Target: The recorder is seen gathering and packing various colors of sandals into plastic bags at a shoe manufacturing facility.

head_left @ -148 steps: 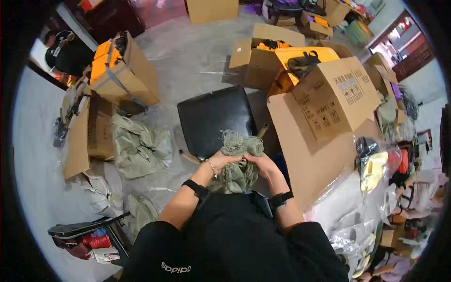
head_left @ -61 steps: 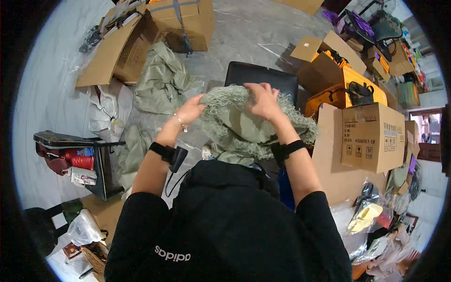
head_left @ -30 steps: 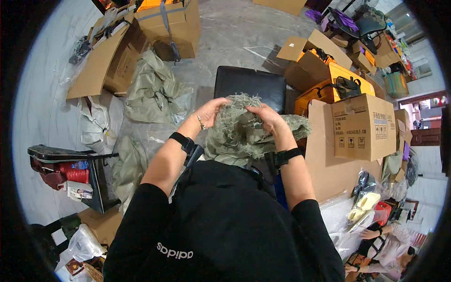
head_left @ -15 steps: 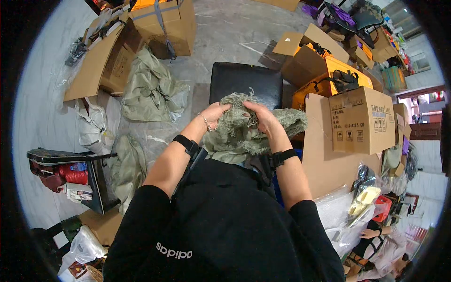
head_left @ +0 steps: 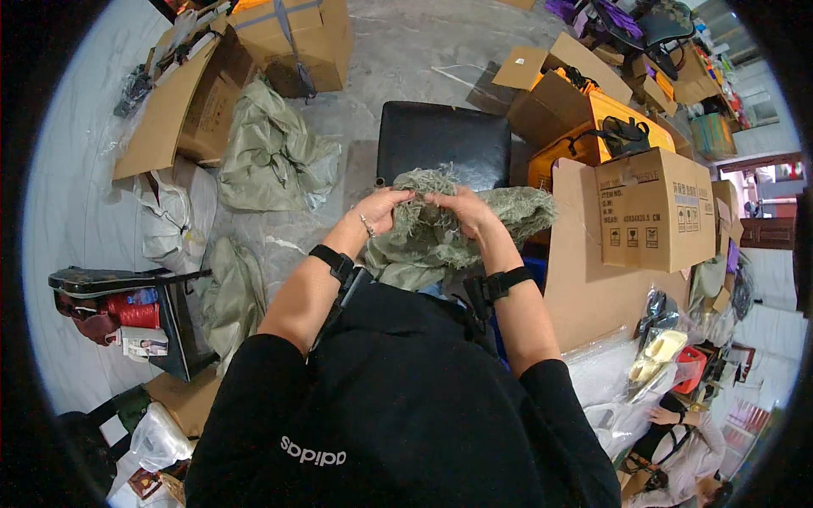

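Cloth (head_left: 440, 241) of grey-green, shaggy with frayed threads along its upper folds and smoother below, hangs crumpled between both hands, just in front of the person's black top (head_left: 406, 381). The fingers of the left hand (head_left: 380, 208) pinch its fringed edge; those of the right hand (head_left: 464, 210) grip the same stringy bunch close by (the two hands are nearly touching). Beyond it is a black, square, slightly glossy seat (head_left: 445, 140), and smoother green fabric (head_left: 271, 157) lies rumpled on the floor at left.

At upper right, an open carton (head_left: 544, 117) holds orange and black items (head_left: 591, 87), beside an orange bag (head_left: 659, 135) with a black strap. A boxy closed carton (head_left: 656, 212) rests on flat cardboard (head_left: 584, 288). Far left, a black case (head_left: 178, 343) contains a red bundle (head_left: 140, 316) and a whitish packet (head_left: 142, 343).
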`<state>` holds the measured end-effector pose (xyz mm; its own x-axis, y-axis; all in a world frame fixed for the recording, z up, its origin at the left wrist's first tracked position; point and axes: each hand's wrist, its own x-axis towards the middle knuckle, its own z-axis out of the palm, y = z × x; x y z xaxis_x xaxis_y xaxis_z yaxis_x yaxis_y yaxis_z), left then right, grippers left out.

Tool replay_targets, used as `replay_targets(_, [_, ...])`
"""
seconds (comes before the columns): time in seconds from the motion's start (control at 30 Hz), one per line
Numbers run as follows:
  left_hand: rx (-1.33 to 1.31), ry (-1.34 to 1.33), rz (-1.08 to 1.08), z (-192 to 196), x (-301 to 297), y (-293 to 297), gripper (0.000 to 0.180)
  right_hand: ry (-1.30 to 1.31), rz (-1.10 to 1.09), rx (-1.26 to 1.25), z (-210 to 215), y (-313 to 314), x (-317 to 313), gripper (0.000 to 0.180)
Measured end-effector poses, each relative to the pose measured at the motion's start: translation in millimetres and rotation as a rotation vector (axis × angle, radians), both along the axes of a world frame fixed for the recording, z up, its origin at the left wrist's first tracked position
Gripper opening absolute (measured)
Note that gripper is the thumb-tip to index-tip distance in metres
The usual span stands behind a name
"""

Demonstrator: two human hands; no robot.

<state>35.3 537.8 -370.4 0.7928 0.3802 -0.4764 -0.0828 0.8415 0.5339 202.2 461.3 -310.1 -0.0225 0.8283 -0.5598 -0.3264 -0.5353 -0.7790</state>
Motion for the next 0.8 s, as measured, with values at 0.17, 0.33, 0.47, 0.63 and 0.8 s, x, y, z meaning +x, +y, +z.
replay_targets(0.17, [-0.241, -0.183, -0.046, -34.0, -19.6, -21.9, 0.030, -0.140, 0.302, -0.061, -27.7, -1.7, -6.8, 0.047])
replay_targets(0.33, [-0.266, 0.008, 0.011, -26.2, -27.7, -28.1, 0.030, 0.192, 0.072, -0.180, -34.3, -7.5, -13.2, 0.040])
replay_targets(0.47, [-0.047, 0.193, -0.015, 10.1, -19.2, -21.1, 0.023, 0.366, 0.021, -0.175, -56.7, 2.9, -15.8, 0.030])
replay_targets(0.63, [-0.253, 0.106, 0.146, -58.1, -35.4, 19.3, 0.028, 0.213, 0.031, -0.227, -90.4, 40.2, -23.3, 0.022])
replay_targets(0.8, [-0.119, 0.426, 0.292, -89.5, -36.5, 48.4, 0.023, -0.295, -0.028, -0.096, -113.3, 80.9, -49.2, 0.026])
